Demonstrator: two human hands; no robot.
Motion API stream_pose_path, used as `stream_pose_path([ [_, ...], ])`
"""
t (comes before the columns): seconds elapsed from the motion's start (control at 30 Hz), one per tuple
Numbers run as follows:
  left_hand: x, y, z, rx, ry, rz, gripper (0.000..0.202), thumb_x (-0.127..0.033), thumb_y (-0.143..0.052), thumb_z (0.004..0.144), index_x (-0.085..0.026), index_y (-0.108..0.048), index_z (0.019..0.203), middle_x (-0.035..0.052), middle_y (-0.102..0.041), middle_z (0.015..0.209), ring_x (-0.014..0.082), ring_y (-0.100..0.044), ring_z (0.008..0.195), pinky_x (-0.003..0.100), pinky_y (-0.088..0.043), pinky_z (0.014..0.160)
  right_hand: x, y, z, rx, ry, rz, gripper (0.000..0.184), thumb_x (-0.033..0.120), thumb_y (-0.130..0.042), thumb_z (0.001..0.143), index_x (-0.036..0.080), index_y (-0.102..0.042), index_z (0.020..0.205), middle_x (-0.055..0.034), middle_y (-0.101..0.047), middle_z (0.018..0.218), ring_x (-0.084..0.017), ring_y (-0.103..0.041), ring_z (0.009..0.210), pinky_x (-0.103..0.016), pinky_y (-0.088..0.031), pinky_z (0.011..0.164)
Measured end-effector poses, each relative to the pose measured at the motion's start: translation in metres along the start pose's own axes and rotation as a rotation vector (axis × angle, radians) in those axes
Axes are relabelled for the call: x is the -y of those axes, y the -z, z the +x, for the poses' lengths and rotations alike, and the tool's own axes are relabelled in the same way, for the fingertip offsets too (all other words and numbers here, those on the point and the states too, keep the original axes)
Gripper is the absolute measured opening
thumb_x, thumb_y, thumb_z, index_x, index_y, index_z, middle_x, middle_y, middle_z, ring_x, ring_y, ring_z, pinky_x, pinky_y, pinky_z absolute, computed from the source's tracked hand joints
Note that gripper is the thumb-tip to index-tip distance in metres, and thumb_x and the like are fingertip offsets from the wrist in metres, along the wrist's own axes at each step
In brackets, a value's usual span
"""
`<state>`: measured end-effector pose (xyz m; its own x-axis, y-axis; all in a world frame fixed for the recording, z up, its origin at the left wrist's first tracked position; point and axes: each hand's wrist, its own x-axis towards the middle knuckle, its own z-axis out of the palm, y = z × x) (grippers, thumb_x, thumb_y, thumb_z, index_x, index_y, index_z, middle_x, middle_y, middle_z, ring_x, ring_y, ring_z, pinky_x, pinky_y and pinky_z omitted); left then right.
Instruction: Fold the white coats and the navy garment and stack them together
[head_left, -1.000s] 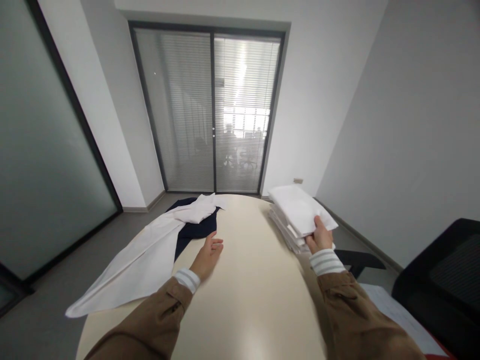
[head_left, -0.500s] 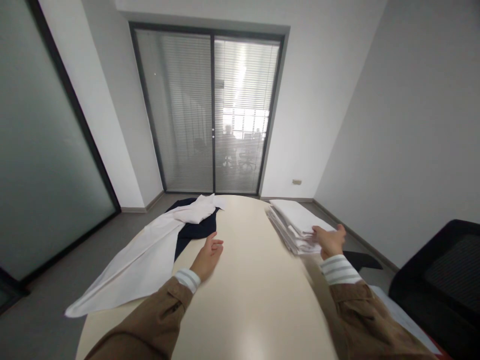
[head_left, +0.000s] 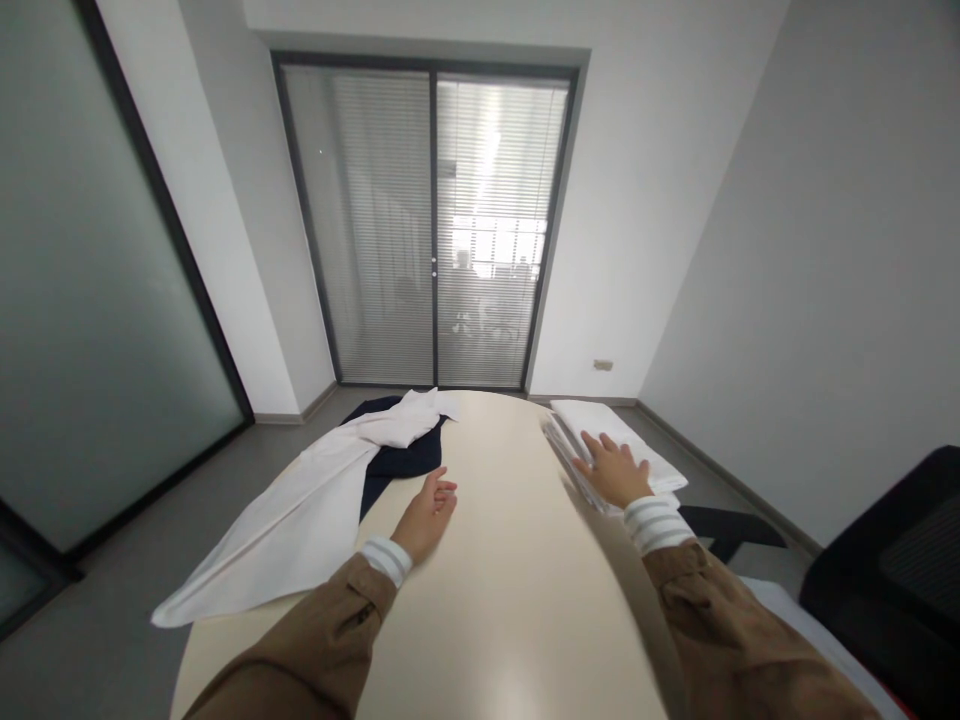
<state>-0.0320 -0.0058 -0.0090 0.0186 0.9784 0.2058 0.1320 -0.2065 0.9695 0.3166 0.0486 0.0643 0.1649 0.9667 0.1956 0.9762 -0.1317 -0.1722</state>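
My right hand [head_left: 615,470] lies with spread fingers on a stack of folded white cloth [head_left: 592,415] at the far right side of the table. The stack's layers show along its left edge. My left hand [head_left: 429,515] is over the middle of the table [head_left: 495,580], fingers loosely curled but apart, holding nothing. Left of it a white garment [head_left: 292,530] is spread out, its near end hanging past the table's left edge. Partly under that garment is a dark navy cloth [head_left: 409,455], close to my left fingertips.
A black mesh-backed chair [head_left: 892,580] stands at the right, with its armrest [head_left: 731,525] beside the table. Pale cloth [head_left: 810,635] lies near the chair seat. Beyond the table is a glass door [head_left: 435,220] with blinds; a frosted glass panel [head_left: 90,270] is on the left.
My right hand has shifted left from the stack's right corner, where its fingers were bent at the edge, onto its top with fingers spread. My left hand is nearly still. The view has turned slightly.
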Motion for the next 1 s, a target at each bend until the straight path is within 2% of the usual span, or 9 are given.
stream_pose_path([
  [0.2,-0.001,-0.003,-0.002,0.013,-0.034,0.079,0.049,-0.029,-0.067,0.081,-0.017,-0.055,0.127,0.0150,-0.066,0.114,0.0237,-0.065,0.096,0.039,-0.052,0.087,0.011,-0.018,-0.015,-0.126,-0.020,-0.135,0.057,0.045,-0.047,0.096,0.030,-0.040,0.150,-0.0101,-0.037,0.158,-0.046,-0.030,0.141,-0.072,-0.024,0.106],
  [0.27,-0.003,-0.002,-0.002,-0.004,-0.110,0.182,0.042,-0.027,-0.064,0.083,-0.017,-0.059,0.124,0.0160,-0.065,0.119,0.0261,-0.064,0.103,0.042,-0.051,0.093,0.015,-0.022,-0.019,-0.202,-0.025,-0.161,0.055,0.041,-0.050,0.095,0.026,-0.044,0.147,-0.0120,-0.043,0.154,-0.044,-0.033,0.138,-0.069,-0.025,0.106],
  [0.4,-0.017,0.012,0.002,-0.141,-0.329,0.630,0.036,-0.020,-0.059,0.085,-0.016,-0.065,0.120,0.0181,-0.058,0.136,0.0326,-0.050,0.130,0.049,-0.036,0.113,0.022,-0.025,-0.026,-0.443,0.073,-0.171,0.047,0.029,-0.049,0.093,0.018,-0.051,0.138,-0.0160,-0.053,0.143,-0.036,-0.043,0.131,-0.059,-0.023,0.110],
  [0.53,-0.039,0.041,0.011,-0.349,-0.149,1.188,0.039,-0.028,-0.061,0.086,-0.015,-0.069,0.122,0.0192,-0.037,0.156,0.0455,-0.028,0.143,0.062,-0.024,0.115,0.031,-0.014,-0.034,-0.577,0.274,-0.098,0.034,0.024,-0.051,0.091,0.018,-0.060,0.123,-0.0144,-0.062,0.132,-0.031,-0.052,0.118,-0.052,-0.024,0.109],
  [0.63,-0.042,0.066,0.018,-0.408,0.091,1.361,0.042,-0.038,-0.057,0.090,-0.024,-0.067,0.128,0.0172,-0.036,0.157,0.0490,-0.032,0.141,0.066,-0.029,0.109,0.041,-0.010,-0.039,-0.557,0.436,-0.036,0.026,0.022,-0.052,0.092,0.020,-0.064,0.115,-0.0113,-0.065,0.126,-0.028,-0.055,0.115,-0.046,-0.029,0.104],
  [0.7,-0.037,0.080,0.022,-0.354,0.223,1.364,0.040,-0.040,-0.050,0.094,-0.028,-0.067,0.129,0.0179,-0.046,0.148,0.0453,-0.046,0.131,0.059,-0.042,0.100,0.045,-0.016,-0.042,-0.495,0.527,-0.007,0.024,0.022,-0.053,0.092,0.021,-0.065,0.113,-0.0093,-0.066,0.125,-0.027,-0.056,0.114,-0.043,-0.032,0.100],
  [0.77,-0.032,0.090,0.025,-0.303,0.262,1.348,0.042,-0.038,-0.041,0.098,-0.029,-0.065,0.131,0.0176,-0.055,0.138,0.0411,-0.056,0.121,0.053,-0.048,0.092,0.048,-0.025,-0.044,-0.427,0.588,0.011,0.023,0.022,-0.054,0.092,0.022,-0.066,0.111,-0.0082,-0.066,0.125,-0.027,-0.056,0.113,-0.042,-0.034,0.097],
  [0.87,-0.026,0.100,0.027,-0.273,0.244,1.305,0.045,-0.028,-0.035,0.098,-0.024,-0.060,0.135,0.0170,-0.063,0.128,0.0363,-0.062,0.114,0.046,-0.050,0.088,0.048,-0.036,-0.045,-0.345,0.634,0.038,0.021,0.020,-0.055,0.091,0.021,-0.067,0.109,-0.0090,-0.066,0.125,-0.028,-0.056,0.113,-0.041,-0.038,0.095],
  [1.0,-0.023,0.112,0.029,-0.317,0.308,1.287,0.045,-0.015,-0.035,0.095,-0.009,-0.055,0.135,0.0212,-0.072,0.103,0.0334,-0.068,0.102,0.042,-0.051,0.082,0.047,-0.041,-0.046,-0.260,0.651,0.073,0.022,0.019,-0.054,0.091,0.020,-0.066,0.109,-0.0106,-0.065,0.124,-0.028,-0.056,0.115,-0.040,-0.041,0.096],
])
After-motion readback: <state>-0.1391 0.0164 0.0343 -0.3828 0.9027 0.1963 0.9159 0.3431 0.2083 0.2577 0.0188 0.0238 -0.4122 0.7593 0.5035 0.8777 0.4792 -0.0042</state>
